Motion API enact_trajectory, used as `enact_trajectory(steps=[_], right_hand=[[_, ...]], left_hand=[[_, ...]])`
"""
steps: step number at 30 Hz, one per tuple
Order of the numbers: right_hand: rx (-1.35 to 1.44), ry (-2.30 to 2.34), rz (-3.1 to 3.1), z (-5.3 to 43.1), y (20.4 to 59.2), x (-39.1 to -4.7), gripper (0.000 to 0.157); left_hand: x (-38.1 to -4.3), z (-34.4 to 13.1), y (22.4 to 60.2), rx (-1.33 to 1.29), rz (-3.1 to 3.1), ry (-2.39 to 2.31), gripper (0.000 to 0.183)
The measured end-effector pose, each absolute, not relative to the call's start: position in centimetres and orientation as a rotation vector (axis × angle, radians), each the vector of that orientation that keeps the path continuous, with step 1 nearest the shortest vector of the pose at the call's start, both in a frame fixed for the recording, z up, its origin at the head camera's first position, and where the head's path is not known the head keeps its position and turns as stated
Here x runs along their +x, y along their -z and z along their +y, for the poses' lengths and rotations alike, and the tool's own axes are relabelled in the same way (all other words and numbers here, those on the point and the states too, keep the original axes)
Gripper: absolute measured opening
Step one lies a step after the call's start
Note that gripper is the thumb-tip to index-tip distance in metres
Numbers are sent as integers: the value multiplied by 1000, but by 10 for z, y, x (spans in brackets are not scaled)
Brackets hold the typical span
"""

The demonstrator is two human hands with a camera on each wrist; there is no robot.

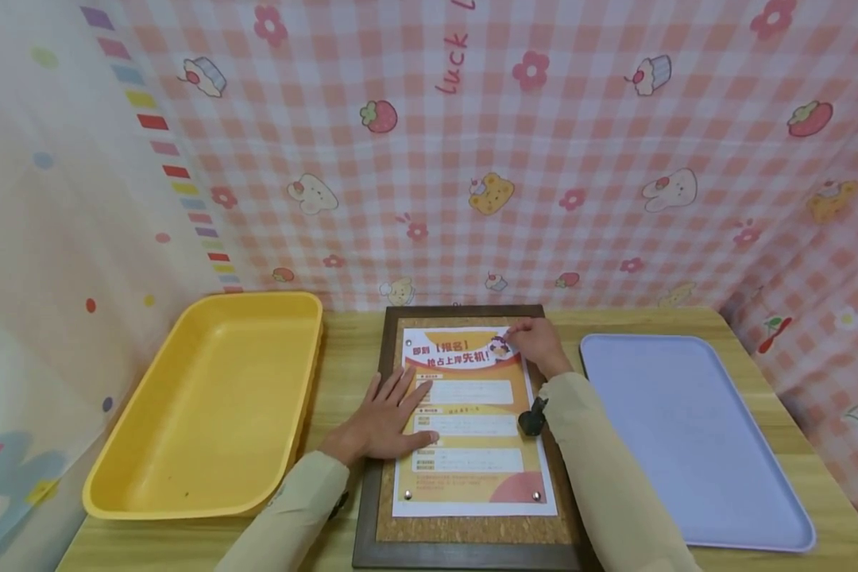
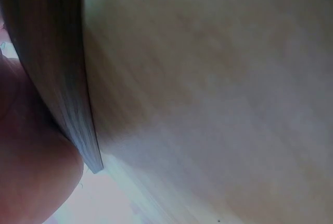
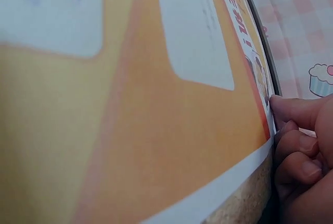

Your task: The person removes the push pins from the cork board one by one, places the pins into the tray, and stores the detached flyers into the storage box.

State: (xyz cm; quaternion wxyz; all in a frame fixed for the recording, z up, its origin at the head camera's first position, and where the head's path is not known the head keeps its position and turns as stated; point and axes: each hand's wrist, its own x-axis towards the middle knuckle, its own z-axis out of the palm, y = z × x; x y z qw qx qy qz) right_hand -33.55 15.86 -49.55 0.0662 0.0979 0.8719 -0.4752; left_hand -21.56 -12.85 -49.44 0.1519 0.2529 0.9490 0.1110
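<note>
In the head view, the left hand (image 1: 382,417) lies spread on the poster (image 1: 472,421) beneath it, pushpins (image 1: 536,496) fastening three corners to the corkboard (image 1: 465,531). The left wrist view shows dark frame (image 2: 52,52) beside that hand. In the right wrist view, the right hand (image 3: 307,151) curls at the fourth corner; whether it grasps a pin, I cannot tell.

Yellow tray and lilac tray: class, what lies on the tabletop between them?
A framed corkboard with a poster pinned on it; the head view shows this.

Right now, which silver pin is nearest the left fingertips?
The top-left pin on the poster; the bottom-left pin and bottom-right pin are farther down, below the left hand.
</note>
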Motion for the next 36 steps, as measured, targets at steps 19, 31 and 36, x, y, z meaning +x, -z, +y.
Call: enact_trajectory(steps=[19,31,36], right_hand=[[338,1418,2603,158,494,-336,13],[349,1407,2616,159,495,-337,16],[338,1398,2621,159,494,-337,16]], left_hand=[[-216,-129,494,723,2709,-329,87],[-218,-129,495,720,2704,-332,87],[-218,-129,497,724,2709,-320,87]])
